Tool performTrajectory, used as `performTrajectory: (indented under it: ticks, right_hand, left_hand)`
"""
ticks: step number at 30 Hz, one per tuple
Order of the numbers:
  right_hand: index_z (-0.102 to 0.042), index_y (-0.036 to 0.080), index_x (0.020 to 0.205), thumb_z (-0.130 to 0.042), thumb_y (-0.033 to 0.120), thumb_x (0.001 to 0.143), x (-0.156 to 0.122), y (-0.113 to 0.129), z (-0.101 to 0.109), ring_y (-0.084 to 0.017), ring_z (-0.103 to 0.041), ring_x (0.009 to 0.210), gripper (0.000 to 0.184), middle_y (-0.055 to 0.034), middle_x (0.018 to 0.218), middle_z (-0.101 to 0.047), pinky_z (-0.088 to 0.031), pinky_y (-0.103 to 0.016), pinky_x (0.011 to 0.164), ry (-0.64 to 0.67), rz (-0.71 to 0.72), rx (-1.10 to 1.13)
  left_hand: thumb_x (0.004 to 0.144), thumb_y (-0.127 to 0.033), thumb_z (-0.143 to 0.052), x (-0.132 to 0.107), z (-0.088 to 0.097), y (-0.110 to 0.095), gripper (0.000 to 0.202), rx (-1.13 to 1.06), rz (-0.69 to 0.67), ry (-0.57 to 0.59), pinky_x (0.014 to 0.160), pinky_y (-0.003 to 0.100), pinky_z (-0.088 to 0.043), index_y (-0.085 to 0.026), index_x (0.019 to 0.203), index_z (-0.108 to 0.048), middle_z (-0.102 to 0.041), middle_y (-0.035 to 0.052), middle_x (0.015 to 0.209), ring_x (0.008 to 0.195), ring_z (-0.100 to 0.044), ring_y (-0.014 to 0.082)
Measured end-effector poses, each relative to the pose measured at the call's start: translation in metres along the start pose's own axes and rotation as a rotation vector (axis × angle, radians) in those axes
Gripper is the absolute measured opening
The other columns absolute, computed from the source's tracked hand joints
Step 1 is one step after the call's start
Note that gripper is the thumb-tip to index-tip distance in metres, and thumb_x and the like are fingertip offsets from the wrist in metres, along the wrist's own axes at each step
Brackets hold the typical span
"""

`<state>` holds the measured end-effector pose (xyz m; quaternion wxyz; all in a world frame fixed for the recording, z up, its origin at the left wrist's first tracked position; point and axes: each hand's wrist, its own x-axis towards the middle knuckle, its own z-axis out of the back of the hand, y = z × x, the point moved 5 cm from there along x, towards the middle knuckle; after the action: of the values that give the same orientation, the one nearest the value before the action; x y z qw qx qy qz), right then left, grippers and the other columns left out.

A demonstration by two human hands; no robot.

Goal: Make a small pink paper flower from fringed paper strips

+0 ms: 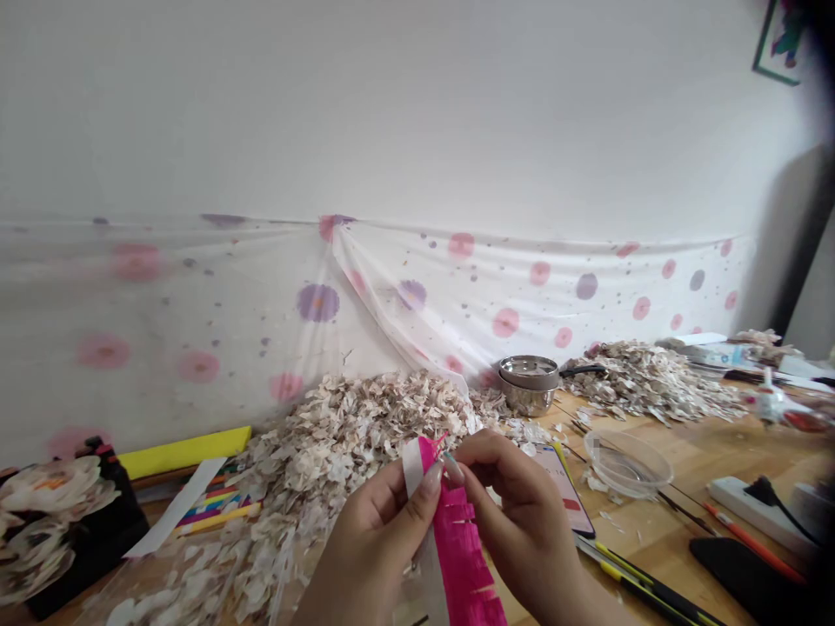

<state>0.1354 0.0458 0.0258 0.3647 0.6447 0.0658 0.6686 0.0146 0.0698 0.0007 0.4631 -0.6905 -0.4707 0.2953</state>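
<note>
Head cam: both hands up close at bottom centre, over a wooden table. Left hand pinches the pink fringed strip w/ thumb vs. fingers, thumb lying on the white backing strip that runs along the pink one's left edge. Right hand is closed on the strip's top end, fingertips meeting the left thumb there; a thin sliver shows betw. the fingertips, can't tell what it is. The strip hangs down betw. the two hands, fringe cuts along its right side, lower end running out of frame. Behind the hands, a big heap of pale flakes spreads across the table; a 2nd heap sits further right. Betw. the heaps, stacked steel bowls. Just right of the right hand lies a phone, then a clear plastic dish. Far right: power strip w/ a plug in it, pencils near the front edge. Left side: coloured pencils, a yellow sheet, paper flowers. A dotted cloth hangs along the wall at the back.
</note>
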Motion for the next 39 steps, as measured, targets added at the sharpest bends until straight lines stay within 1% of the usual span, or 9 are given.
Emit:
performTrajectory:
  ticks: [7, 14, 20, 22, 24, 27, 30, 35, 39]
  right_hand:
    - [-0.064, 0.018, 0.081, -0.061, 0.011, 0.084, 0.001, 0.011, 0.005, -0.012, -0.058, 0.061, 0.008, -0.0017, 0.068, -0.062, -0.046, -0.023, 0.054, -0.069, 0.173, -0.049]
    - [-0.060, 0.018, 0.084, -0.056, 0.005, 0.083, -0.001, 0.014, 0.004, -0.010, -0.056, 0.065, 0.014, 0.0000, 0.073, -0.058, -0.046, -0.021, 0.058, -0.103, 0.267, -0.045]
    - [-0.057, 0.018, 0.087, -0.051, 0.000, 0.082, -0.003, 0.014, 0.006, -0.010, -0.055, 0.070, 0.020, 0.0002, 0.077, -0.057, -0.046, -0.021, 0.062, -0.099, 0.325, -0.023]
    - [-0.058, 0.019, 0.089, -0.051, -0.001, 0.082, -0.004, 0.015, 0.007, -0.011, -0.055, 0.070, 0.022, 0.0001, 0.077, -0.057, -0.046, -0.022, 0.061, -0.094, 0.330, -0.017]
    - [-0.059, 0.020, 0.090, -0.051, -0.001, 0.081, -0.004, 0.017, 0.009, -0.011, -0.055, 0.069, 0.025, 0.0000, 0.077, -0.057, -0.046, -0.023, 0.060, -0.094, 0.332, -0.012]
    - [-0.061, 0.022, 0.090, -0.054, -0.001, 0.080, -0.004, 0.018, 0.011, -0.012, -0.056, 0.069, 0.026, 0.0000, 0.077, -0.059, -0.046, -0.023, 0.061, -0.109, 0.313, 0.016]
    - [-0.063, 0.023, 0.087, -0.060, 0.005, 0.081, -0.003, 0.015, 0.010, -0.013, -0.056, 0.069, 0.019, 0.0003, 0.075, -0.059, -0.046, -0.023, 0.061, -0.132, 0.236, 0.090]
    - [-0.068, 0.025, 0.084, -0.069, 0.020, 0.081, -0.003, 0.003, 0.004, -0.013, -0.056, 0.068, 0.005, 0.0003, 0.072, -0.060, -0.047, -0.023, 0.059, -0.154, 0.055, 0.281]
    - [-0.071, 0.027, 0.083, -0.074, 0.027, 0.077, -0.003, -0.003, 0.001, -0.013, -0.056, 0.069, 0.006, 0.0003, 0.073, -0.060, -0.047, -0.022, 0.059, -0.144, -0.034, 0.395]
  left_hand:
    - [0.069, -0.049, -0.077, -0.001, 0.001, 0.000, 0.043, -0.010, -0.023, -0.002, 0.062, 0.022, -0.047, -0.020, 0.100, -0.073, -0.069, 0.0041, 0.078, 0.071, -0.062, 0.0151]
    - [0.063, -0.039, -0.084, -0.004, -0.001, 0.000, 0.036, -0.115, 0.057, 0.003, 0.059, 0.020, -0.046, -0.019, 0.090, -0.074, -0.067, 0.0017, 0.070, 0.066, -0.061, 0.0132]
    - [0.063, -0.030, -0.085, -0.002, -0.009, 0.011, 0.022, -0.270, 0.154, 0.122, 0.059, 0.021, -0.045, -0.018, 0.077, -0.073, -0.061, -0.0010, 0.060, 0.059, -0.059, 0.0119]
    - [0.059, -0.033, -0.086, 0.000, -0.012, 0.011, 0.024, -0.296, 0.123, 0.176, 0.059, 0.022, -0.044, -0.017, 0.068, -0.071, -0.059, -0.0012, 0.058, 0.056, -0.056, 0.0109]
    - [0.061, -0.040, -0.084, 0.000, -0.013, 0.010, 0.028, -0.226, 0.130, 0.186, 0.056, 0.022, -0.041, -0.016, 0.065, -0.070, -0.058, -0.0002, 0.058, 0.054, -0.052, 0.0109]
    - [0.056, -0.033, -0.088, -0.004, -0.016, 0.004, 0.027, -0.180, 0.166, 0.199, 0.055, 0.020, -0.036, -0.016, 0.070, -0.074, -0.060, 0.0014, 0.061, 0.056, -0.047, 0.0098]
    - [0.054, -0.035, -0.089, -0.008, -0.018, -0.002, 0.033, -0.163, 0.151, 0.185, 0.055, 0.019, -0.034, -0.016, 0.079, -0.076, -0.063, 0.0027, 0.065, 0.057, -0.047, 0.0094]
    - [0.054, -0.052, -0.085, -0.009, -0.019, -0.003, 0.049, -0.161, 0.075, 0.109, 0.066, 0.027, -0.045, -0.017, 0.089, -0.076, -0.068, 0.0059, 0.075, 0.067, -0.059, 0.0171]
    - [0.055, -0.053, -0.084, -0.008, -0.017, 0.000, 0.047, -0.215, 0.064, 0.082, 0.073, 0.030, -0.049, -0.019, 0.086, -0.077, -0.069, 0.0058, 0.076, 0.073, -0.063, 0.0194]
